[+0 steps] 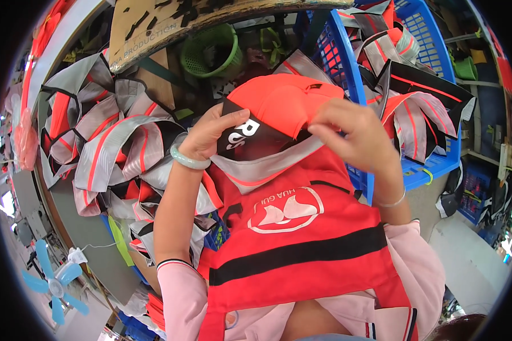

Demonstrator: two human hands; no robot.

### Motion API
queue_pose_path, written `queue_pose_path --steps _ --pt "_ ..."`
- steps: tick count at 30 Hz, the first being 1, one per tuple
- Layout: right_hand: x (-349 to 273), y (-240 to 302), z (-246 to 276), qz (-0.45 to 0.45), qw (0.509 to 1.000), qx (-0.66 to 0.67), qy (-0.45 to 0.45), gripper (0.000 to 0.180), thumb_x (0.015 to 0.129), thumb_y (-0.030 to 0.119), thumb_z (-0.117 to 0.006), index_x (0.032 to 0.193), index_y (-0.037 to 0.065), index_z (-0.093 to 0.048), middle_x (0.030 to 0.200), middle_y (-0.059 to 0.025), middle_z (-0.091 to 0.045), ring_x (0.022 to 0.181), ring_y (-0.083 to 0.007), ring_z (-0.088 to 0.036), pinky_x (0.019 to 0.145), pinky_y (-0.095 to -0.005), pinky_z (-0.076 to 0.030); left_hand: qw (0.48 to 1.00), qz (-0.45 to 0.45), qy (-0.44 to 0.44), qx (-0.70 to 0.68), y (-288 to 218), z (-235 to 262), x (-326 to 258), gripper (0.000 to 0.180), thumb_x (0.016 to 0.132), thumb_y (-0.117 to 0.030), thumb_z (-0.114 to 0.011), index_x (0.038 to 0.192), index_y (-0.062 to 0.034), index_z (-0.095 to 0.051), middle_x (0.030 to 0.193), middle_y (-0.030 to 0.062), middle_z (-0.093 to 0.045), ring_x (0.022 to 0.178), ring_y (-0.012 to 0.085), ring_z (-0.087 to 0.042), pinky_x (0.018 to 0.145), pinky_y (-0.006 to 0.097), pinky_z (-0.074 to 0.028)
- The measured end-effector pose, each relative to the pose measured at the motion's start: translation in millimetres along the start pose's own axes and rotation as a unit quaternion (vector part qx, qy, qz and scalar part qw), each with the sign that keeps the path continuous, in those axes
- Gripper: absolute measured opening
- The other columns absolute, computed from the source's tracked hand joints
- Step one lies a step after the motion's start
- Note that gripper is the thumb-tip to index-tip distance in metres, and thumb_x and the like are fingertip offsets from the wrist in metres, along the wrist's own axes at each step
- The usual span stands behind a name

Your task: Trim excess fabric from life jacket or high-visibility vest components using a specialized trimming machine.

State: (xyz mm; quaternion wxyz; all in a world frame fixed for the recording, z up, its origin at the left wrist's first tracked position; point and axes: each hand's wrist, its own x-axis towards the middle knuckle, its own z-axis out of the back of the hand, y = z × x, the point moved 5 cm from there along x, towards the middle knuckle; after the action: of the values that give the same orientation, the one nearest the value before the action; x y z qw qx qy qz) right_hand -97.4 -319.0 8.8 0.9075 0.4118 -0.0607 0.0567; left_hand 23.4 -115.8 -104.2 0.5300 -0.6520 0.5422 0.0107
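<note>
In front of my chest is a bright orange cap (279, 99) of soft fabric, with a black panel (250, 136) bearing white lettering. A grey band (267, 167) with an orange stripe curves along its near edge. My left hand (213, 131), a pale bangle on its wrist, grips the black panel with the thumb on top. At the cap's right edge, my right hand (352, 131) is closed, with thumb and fingertips pinching the orange fabric; it is slightly blurred. The red apron (301, 244) lies just below the cap.
Grey-and-orange fabric pieces (105, 136) are heaped on the left. A blue plastic basket (412, 176) on the right holds more of them. Beyond the cap stand a green basket (210, 51) and a worn board (170, 25) with black scraps. A blue fan (56, 287) is at lower left.
</note>
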Motion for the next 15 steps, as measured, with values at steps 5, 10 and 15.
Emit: queue_pose_path --steps 5,10,15 --pt "-19.2 -10.6 -4.7 -0.091 0.991 -0.056 -0.079 0.015 0.078 0.004 -0.069 0.092 0.002 -0.067 0.089 -0.0079 -0.065 0.072 -0.0235 -0.063 0.066 -0.0312 -0.051 0.998 0.009 0.003 -0.063 -4.1 -14.7 4.9 0.028 0.090 -0.019 -0.065 0.111 -0.0014 -0.058 0.095 0.0058 -0.068 0.083 0.0140 -0.067 0.074 0.029 -0.055" --pt "-10.5 -10.8 -6.2 -0.067 0.989 0.063 -0.116 0.024 0.077 0.003 -0.070 0.101 0.004 -0.068 0.104 -0.0088 -0.060 0.089 -0.0204 -0.061 0.072 -0.0290 -0.049 0.984 0.009 0.020 -0.179 -0.7 -18.1 8.5 0.026 0.095 -0.019 -0.057 0.109 0.0037 -0.058 0.099 0.0143 -0.068 0.084 0.0219 -0.070 0.073 0.032 -0.059" --pt "-5.9 -19.2 -1.6 -0.058 0.983 0.097 -0.145 0.022 0.078 0.002 -0.068 0.100 0.003 -0.068 0.102 -0.0077 -0.059 0.093 -0.0203 -0.059 0.077 -0.0296 -0.048 0.941 0.058 0.080 -0.324 15.1 -57.1 -1.7 0.040 0.099 -0.025 -0.048 0.119 0.0091 -0.052 0.113 0.0215 -0.063 0.100 0.0296 -0.066 0.086 0.040 -0.055"
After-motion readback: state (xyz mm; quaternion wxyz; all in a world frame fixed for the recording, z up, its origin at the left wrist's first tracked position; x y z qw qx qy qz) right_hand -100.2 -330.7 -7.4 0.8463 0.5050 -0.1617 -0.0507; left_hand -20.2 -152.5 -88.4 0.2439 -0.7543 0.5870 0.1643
